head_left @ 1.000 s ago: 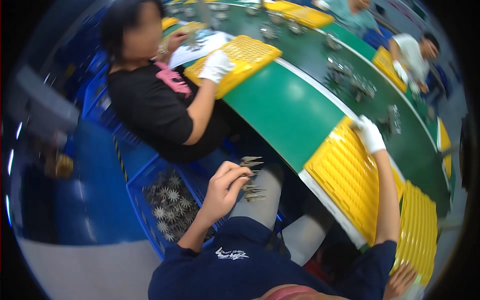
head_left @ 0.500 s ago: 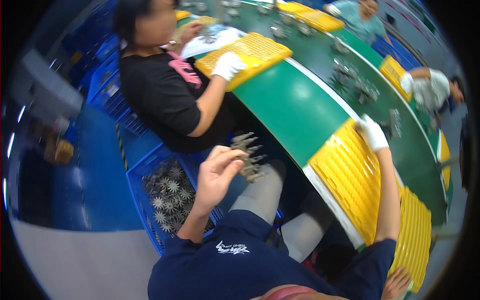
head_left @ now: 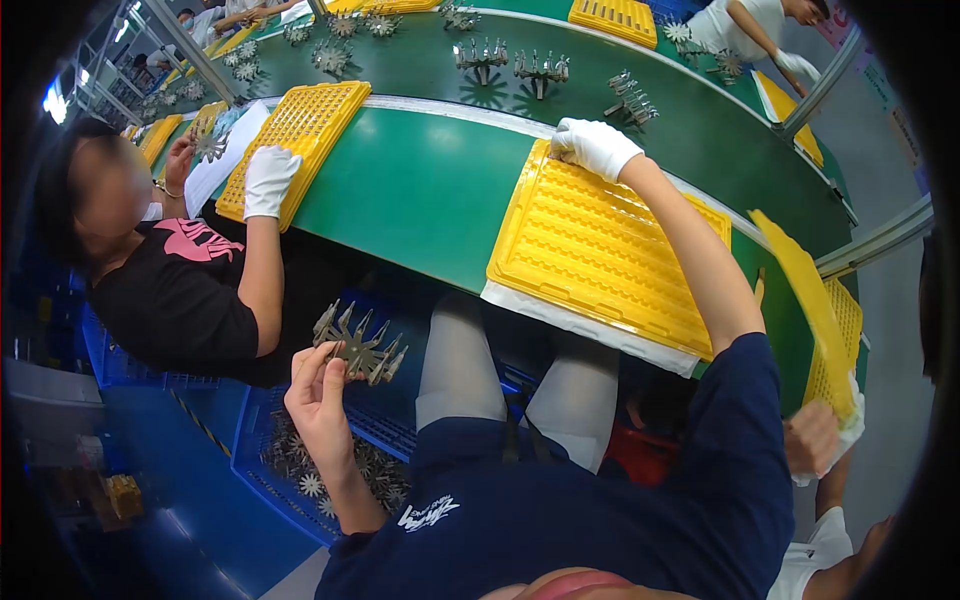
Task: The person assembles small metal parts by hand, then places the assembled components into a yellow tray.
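Note:
My bare left hand [head_left: 322,392] pinches the edge of a grey star-shaped metal rack [head_left: 362,352], whose many clip-tipped arms point up and outward. It is held in the air above my lap, left of my knees. My right hand [head_left: 597,150], in a white glove, is at the far edge of a yellow plastic tray [head_left: 600,245] with rows of small pockets. Its fingers are curled together, and whatever they hold is hidden. The tray lies on a white sheet [head_left: 590,328] at the green bench's near edge.
Beside my left forearm, a blue basket [head_left: 248,440] holds many star-shaped metal pieces. A co-worker [head_left: 180,290] at left works over another yellow tray [head_left: 318,125]. Several metal racks stand on the green conveyor [head_left: 420,60]. At right, another person's hands [head_left: 825,440] hold a yellow tray [head_left: 810,290].
My view has swung round, bringing the bench level across it. The rack in my left hand has turned, showing its flat star face. My right hand is still at the tray's far edge.

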Action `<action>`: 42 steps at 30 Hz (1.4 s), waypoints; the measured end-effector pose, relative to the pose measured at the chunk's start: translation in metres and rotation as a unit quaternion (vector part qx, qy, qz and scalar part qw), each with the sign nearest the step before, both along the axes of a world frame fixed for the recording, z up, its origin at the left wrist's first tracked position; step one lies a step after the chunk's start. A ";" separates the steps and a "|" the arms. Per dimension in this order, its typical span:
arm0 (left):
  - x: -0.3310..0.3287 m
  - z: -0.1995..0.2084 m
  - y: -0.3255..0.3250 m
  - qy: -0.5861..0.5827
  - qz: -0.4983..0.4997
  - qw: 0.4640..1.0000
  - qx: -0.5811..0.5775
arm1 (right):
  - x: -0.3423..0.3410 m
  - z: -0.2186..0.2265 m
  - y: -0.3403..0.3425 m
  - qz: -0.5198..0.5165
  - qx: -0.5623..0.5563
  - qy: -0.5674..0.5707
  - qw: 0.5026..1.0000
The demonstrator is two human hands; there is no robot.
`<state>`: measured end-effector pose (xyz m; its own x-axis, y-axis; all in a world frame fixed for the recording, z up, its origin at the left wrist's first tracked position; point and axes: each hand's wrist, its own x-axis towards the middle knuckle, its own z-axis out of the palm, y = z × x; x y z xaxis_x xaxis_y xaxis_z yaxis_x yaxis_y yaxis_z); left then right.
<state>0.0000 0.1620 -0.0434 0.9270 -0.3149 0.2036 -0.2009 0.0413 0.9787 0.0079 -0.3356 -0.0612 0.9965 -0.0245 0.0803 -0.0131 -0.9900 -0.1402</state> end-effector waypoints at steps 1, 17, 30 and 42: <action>0.000 0.000 0.001 -0.001 0.007 1.000 0.000 | 0.003 -0.002 0.001 0.011 0.004 -0.003 1.000; -0.003 0.009 -0.002 -0.147 0.084 0.967 0.191 | -0.005 -0.008 0.002 0.090 0.012 -0.126 0.988; 0.038 0.039 -0.005 -0.159 -0.087 0.970 0.159 | -0.039 0.078 0.160 0.083 0.241 -0.106 0.961; 0.037 0.042 -0.060 -0.314 -0.153 0.915 0.200 | -0.069 0.065 0.226 0.101 0.282 -0.088 0.950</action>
